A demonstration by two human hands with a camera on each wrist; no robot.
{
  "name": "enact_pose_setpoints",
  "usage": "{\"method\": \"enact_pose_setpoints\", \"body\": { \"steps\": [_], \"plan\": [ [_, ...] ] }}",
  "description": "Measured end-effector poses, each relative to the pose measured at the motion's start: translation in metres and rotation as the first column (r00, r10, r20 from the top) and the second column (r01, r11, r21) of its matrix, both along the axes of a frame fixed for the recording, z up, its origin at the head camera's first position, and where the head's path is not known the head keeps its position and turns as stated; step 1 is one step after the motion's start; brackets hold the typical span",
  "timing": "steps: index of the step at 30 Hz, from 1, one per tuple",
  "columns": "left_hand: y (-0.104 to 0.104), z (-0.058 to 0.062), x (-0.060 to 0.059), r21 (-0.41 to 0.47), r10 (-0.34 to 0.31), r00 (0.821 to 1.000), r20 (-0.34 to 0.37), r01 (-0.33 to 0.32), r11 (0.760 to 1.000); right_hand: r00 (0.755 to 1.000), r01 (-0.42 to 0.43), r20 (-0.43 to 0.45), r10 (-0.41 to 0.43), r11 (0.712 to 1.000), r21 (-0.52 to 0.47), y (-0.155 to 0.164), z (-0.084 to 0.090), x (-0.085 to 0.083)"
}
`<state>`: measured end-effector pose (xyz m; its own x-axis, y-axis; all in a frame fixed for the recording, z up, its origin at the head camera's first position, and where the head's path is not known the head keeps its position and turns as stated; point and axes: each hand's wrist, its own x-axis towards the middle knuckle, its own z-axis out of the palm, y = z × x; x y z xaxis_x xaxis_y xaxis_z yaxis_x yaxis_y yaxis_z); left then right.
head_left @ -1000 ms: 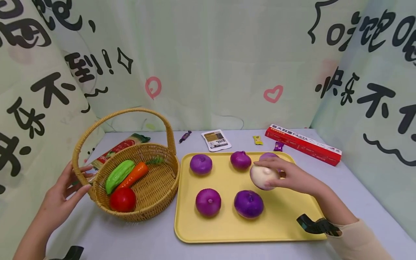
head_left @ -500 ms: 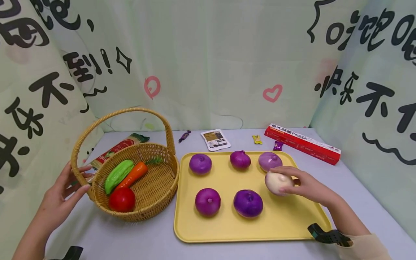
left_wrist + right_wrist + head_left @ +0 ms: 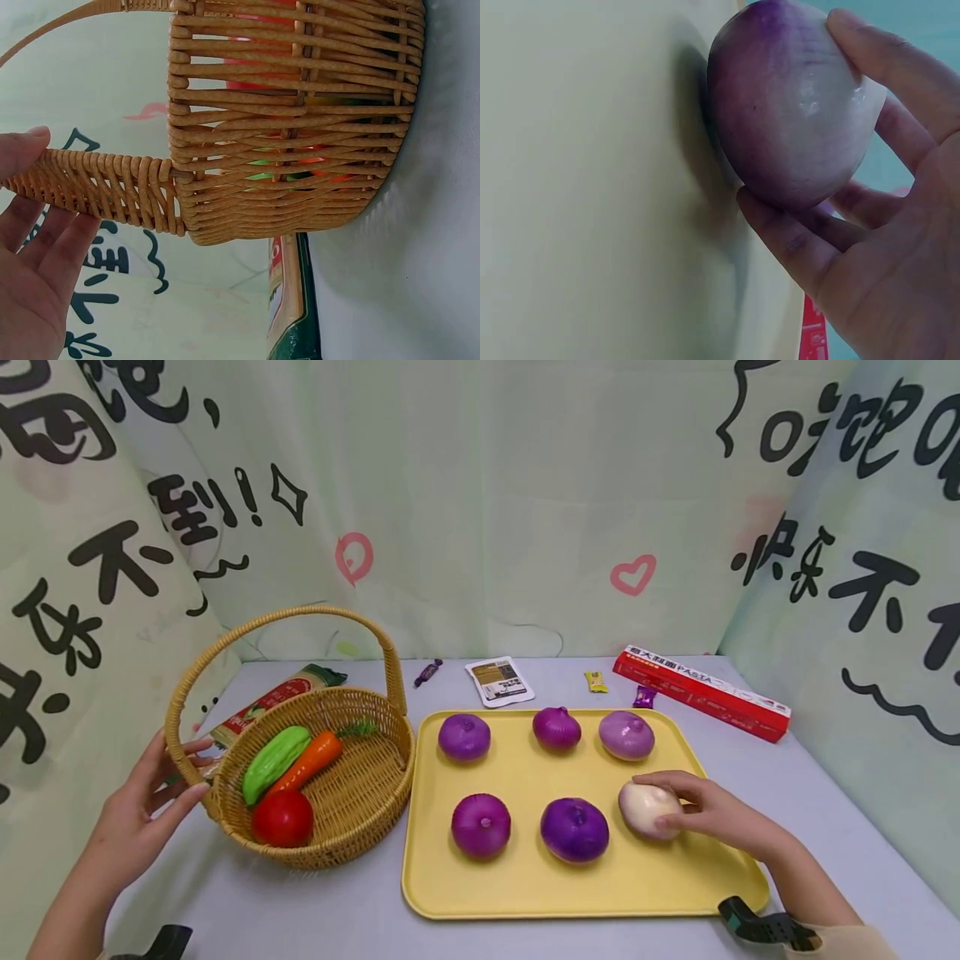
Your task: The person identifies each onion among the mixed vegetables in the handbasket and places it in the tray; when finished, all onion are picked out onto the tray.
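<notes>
My right hand (image 3: 708,814) holds a pale onion (image 3: 648,810) with a purple flush, low over the right part of the yellow tray (image 3: 525,893). In the right wrist view, the thumb and fingers span the onion (image 3: 795,105), close to the tray surface. Several purple onions lie on the tray, among them a dark one (image 3: 574,831) to the left of my hand and a lighter one (image 3: 626,735) behind it. On the left, my left hand (image 3: 150,810) grips the wicker basket (image 3: 360,835) by the foot of its handle (image 3: 97,184). Inside are a green bumpy gourd (image 3: 276,766), a carrot (image 3: 307,762) and a tomato (image 3: 282,818).
Behind the tray lie a red pasta box (image 3: 701,693), a white packet (image 3: 499,682), a yellow candy (image 3: 596,682) and two purple candies, one (image 3: 428,672) near the basket. A red-and-green bag (image 3: 277,697) sits behind the basket. Printed curtains (image 3: 480,527) enclose the table.
My right hand has carried the pale onion rightward and toward me, uncovering the lighter purple onion at the tray's back right. The left hand stays on the basket handle.
</notes>
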<state>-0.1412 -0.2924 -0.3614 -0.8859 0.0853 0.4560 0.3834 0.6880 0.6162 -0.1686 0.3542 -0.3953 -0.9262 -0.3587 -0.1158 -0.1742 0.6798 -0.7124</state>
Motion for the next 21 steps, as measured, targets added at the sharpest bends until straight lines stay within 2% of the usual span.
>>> {"method": "enact_pose_setpoints", "body": {
  "steps": [5,12,17,21],
  "plan": [
    [0.001,0.001,0.001,-0.002,0.005,1.0,0.006,-0.005,1.0,1.0,-0.018,-0.009,0.018,1.0,-0.001,0.003,-0.003,0.003],
    [0.004,0.001,0.004,0.008,0.003,1.0,-0.003,-0.003,1.0,0.999,-0.004,0.05,0.003,1.0,0.016,0.008,0.003,0.008],
    [0.004,0.008,-0.004,0.01,-0.024,0.999,-0.037,0.024,1.0,1.0,0.005,0.0,-0.005,1.0,0.021,0.011,0.007,0.008],
    [0.003,0.018,-0.01,-0.003,-0.013,0.999,-0.052,0.013,1.0,0.995,0.06,-0.083,-0.054,0.996,0.071,0.018,0.028,0.001]
  ]
}}
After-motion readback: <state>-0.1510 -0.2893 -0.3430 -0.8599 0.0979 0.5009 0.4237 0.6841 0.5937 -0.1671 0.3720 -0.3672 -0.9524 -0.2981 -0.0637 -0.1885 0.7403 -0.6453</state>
